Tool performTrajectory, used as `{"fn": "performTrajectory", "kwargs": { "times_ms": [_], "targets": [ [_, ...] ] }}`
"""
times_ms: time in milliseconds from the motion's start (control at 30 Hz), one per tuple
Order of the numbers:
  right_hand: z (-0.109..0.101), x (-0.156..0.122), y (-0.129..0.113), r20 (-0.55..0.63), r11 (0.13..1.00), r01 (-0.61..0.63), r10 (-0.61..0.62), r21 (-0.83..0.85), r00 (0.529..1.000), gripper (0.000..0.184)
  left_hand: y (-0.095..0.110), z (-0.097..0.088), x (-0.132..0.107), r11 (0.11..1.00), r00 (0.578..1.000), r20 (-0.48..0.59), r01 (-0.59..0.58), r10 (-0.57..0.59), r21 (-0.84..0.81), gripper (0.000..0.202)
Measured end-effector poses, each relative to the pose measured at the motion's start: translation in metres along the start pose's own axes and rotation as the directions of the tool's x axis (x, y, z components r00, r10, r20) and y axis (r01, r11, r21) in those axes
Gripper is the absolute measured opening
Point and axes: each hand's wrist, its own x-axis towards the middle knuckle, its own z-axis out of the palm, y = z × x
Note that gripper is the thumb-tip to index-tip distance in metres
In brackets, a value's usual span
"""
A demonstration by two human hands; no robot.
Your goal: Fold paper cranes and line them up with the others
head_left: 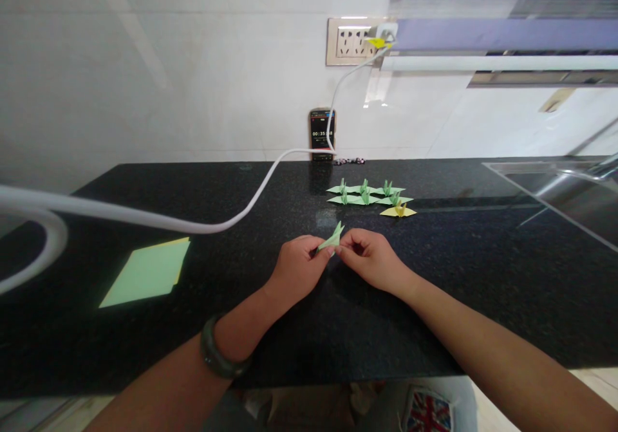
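Observation:
Between my two hands, above the middle of the black counter, is a pale green folded paper crane with narrow points sticking up. My left hand pinches its left side between thumb and fingers. The fingertips of my right hand close on its right side, and partly cover it. Beyond my hands stand several finished green paper cranes in two rows. One yellow paper crane sits just in front of them on the right.
A stack of green and yellow paper sheets lies at the left. A phone showing a timer leans on the wall. A white cable runs from the socket across the left foreground. At the right is a sink.

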Motion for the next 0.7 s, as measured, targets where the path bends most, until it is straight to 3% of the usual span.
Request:
{"fn": "performTrajectory", "kwargs": {
  "times_ms": [367, 700],
  "targets": [
    [0.001, -0.001, -0.0026, -0.061, 0.993, 0.045, -0.052, -0.11, 0.997, 0.013, -0.0023, 0.001, 0.0004, 1.0, 0.999, 0.043, -0.002, 0.0, 0.029, 0.029],
    [0.0023, -0.0011, 0.0005, -0.042, 0.993, 0.029, -0.034, -0.117, 0.999, 0.009, -0.0058, 0.003, 0.0005, 0.998, 0.999, 0.041, -0.008, 0.005, 0.069, 0.024]
  ]
}}
